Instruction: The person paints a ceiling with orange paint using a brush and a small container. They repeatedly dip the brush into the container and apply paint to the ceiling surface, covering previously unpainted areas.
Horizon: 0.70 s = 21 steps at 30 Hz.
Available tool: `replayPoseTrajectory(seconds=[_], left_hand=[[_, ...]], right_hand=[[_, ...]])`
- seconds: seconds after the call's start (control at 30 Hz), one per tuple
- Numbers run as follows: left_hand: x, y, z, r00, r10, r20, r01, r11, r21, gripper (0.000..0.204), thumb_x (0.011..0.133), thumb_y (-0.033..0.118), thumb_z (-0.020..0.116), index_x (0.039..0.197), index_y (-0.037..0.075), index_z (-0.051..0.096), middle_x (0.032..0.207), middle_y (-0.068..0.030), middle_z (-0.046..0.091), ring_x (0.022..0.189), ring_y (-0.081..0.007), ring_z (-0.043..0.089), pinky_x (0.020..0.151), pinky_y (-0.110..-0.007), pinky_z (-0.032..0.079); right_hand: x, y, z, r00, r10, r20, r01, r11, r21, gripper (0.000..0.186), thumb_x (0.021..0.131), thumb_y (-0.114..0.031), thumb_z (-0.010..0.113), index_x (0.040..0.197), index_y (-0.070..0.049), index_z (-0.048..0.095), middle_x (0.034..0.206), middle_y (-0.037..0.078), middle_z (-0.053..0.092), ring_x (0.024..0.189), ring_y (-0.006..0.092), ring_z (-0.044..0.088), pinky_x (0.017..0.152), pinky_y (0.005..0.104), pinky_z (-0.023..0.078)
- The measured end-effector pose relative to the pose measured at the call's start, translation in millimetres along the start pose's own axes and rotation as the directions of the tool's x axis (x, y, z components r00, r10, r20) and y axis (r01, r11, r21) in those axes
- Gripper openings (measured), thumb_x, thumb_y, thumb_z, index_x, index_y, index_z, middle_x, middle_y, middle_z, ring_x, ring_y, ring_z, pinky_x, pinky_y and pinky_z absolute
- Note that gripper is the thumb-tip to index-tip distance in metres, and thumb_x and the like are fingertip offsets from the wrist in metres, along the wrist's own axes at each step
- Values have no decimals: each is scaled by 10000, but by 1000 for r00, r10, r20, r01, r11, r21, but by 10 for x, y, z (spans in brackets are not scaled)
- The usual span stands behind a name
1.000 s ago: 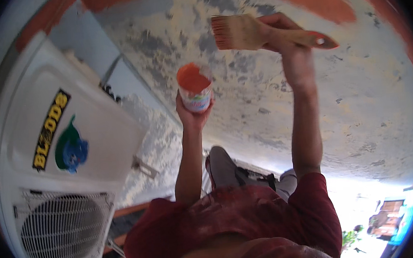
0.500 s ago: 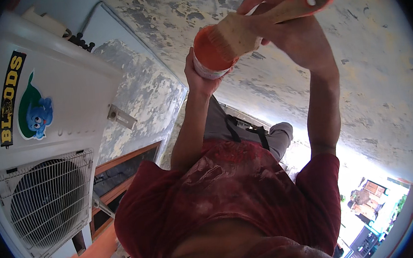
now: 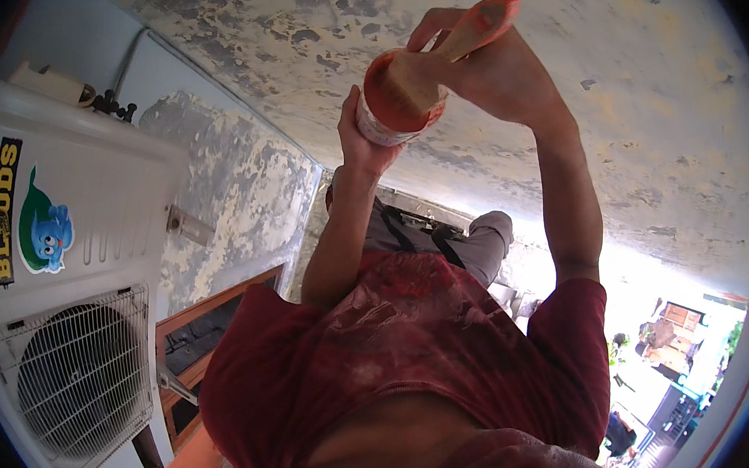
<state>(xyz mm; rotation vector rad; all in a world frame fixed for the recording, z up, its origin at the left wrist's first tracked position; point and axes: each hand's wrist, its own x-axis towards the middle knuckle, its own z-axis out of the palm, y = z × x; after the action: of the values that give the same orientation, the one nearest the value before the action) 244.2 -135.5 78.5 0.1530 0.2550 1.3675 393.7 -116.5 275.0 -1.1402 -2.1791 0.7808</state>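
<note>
My left hand (image 3: 367,145) is wrapped round a small paint can (image 3: 382,130) from below and holds it tilted, its mouth facing me. Orange-red paint (image 3: 381,88) coats the inside. In my right hand (image 3: 507,78) is a wide paintbrush (image 3: 481,28), gripped near where the handle meets the head. Its pale bristles (image 3: 412,90) reach into the can's mouth against the inner side. Red-orange colour covers the end of the handle, which points up and to the right. The fingers under the brush are partly hidden.
A patchy wall (image 3: 630,126) with flaking paint rises beyond my hands. At the left hangs an air conditioner outdoor unit (image 3: 115,175) with stickers and a fan grille (image 3: 82,380). Below it is a wooden-framed window (image 3: 215,334). Bright daylight and outdoor clutter (image 3: 669,343) lie at lower right.
My right hand has moved left and down, bringing the brush deeper into the can's mouth. The view has shifted slightly. The left hand still holds the can.
</note>
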Motion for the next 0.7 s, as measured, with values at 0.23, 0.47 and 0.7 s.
replayPoseTrajectory(seconds=[0.23, 0.47, 0.7], left_hand=[[43, -125, -71, 996, -78, 34, 78, 997, -22, 625, 925, 629, 416, 1368, 191, 476, 1253, -122, 570, 1012, -331, 610, 660, -462, 521], [70, -162, -192, 995, -66, 78, 71, 996, -63, 530, 949, 555, 411, 1335, 206, 511, 1310, -86, 559, 1107, -301, 585, 725, -505, 504], [21, -87, -126, 990, -65, 122, 70, 997, -35, 572, 950, 567, 418, 1370, 186, 489, 1340, -98, 536, 1165, -298, 553, 816, -524, 486]], right_hand=[[-215, 193, -215, 992, -82, -101, 107, 956, 273, 178, 871, -113, 681, 1024, -22, 685, 884, 70, 703, 806, 112, 662, 674, 258, 517], [-375, 298, -245, 977, -122, -178, 184, 901, 394, 219, 871, -40, 625, 1079, 24, 645, 958, 98, 703, 888, 144, 656, 778, 278, 529], [-405, 283, -214, 962, -117, -245, 215, 880, 424, 208, 860, -75, 658, 1051, 4, 667, 917, 89, 710, 819, 124, 651, 732, 272, 520]])
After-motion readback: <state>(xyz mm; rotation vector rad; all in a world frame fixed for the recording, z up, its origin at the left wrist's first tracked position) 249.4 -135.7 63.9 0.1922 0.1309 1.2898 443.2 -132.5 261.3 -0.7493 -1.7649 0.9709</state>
